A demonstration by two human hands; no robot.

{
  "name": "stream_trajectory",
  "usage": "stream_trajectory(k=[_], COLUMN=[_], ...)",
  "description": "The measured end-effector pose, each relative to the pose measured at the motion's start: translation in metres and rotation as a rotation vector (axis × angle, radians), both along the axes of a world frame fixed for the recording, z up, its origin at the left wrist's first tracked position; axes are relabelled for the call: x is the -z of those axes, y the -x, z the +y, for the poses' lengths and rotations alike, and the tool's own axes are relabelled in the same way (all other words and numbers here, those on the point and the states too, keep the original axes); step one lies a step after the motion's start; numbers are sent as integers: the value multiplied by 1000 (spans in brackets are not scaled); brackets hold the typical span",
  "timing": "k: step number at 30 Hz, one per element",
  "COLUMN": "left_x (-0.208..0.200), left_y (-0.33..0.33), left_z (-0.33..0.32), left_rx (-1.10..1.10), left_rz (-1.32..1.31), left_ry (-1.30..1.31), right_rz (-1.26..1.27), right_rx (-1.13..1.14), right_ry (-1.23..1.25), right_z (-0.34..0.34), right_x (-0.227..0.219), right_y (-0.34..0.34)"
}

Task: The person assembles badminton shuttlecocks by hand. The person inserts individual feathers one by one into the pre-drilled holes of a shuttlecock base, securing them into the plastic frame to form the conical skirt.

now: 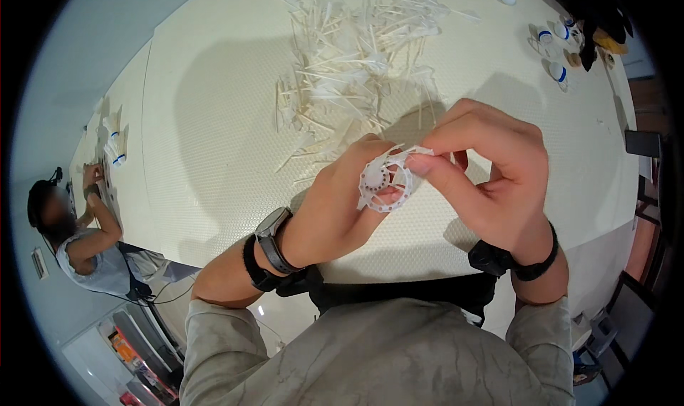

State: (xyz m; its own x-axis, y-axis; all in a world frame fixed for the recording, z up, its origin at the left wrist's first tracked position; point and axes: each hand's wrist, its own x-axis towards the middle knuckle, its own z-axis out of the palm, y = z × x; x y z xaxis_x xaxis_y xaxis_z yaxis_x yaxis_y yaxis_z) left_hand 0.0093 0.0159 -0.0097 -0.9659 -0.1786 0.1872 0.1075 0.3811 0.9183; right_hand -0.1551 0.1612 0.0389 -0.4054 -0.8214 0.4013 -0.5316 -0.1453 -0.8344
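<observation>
Close in front of me, my left hand (331,199) is closed round a white openwork plastic shuttlecock frame (388,205), a ring with small holes about a smaller holed hub. My right hand (499,167) pinches a thin white piece (422,150) between thumb and forefinger at the frame's upper right edge. That piece looks like a feather, but its full shape is partly hidden by the fingers. Just beyond my hands lies a loose pile of white feathers (342,71) with pale stems, spread over the table.
The pale, dotted table (228,157) curves around me. Several blue-banded shuttlecocks (558,71) lie at the far right, beside a dark heap (598,21). More shuttlecocks (115,149) lie at the left edge, near another person (78,235) at work. A dark chair (630,299) stands at the right.
</observation>
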Motion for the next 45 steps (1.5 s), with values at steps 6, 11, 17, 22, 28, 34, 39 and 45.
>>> stream_trajectory(k=[6,11,17,22,28,34,39,45], left_x=[0,-1,-2,4,0,2,0,3], left_y=[0,0,-2,-4,2,-1,0,1], left_z=[-1,0,-4,-5,-10,-11,-10,-10], left_rx=[15,18,84,-114,-370,-369,-350,-351], left_rz=[21,40,-1,159,259,264,264,254], left_ry=[-21,-42,6,75,-245,-233,-237,-247], right_rz=[-10,-48,-18,-209,199,301,366,423], right_rx=[-27,-57,-51,34,-168,-288,-284,-308], right_ry=[-5,-3,-9,-18,-252,-420,-363,-391], right_z=[-1,-3,-3,-8,-4,-10,-13,-12], right_x=[0,3,2,2,20,28,27,28], right_y=[0,0,-1,-10,-6,-14,-13,-12])
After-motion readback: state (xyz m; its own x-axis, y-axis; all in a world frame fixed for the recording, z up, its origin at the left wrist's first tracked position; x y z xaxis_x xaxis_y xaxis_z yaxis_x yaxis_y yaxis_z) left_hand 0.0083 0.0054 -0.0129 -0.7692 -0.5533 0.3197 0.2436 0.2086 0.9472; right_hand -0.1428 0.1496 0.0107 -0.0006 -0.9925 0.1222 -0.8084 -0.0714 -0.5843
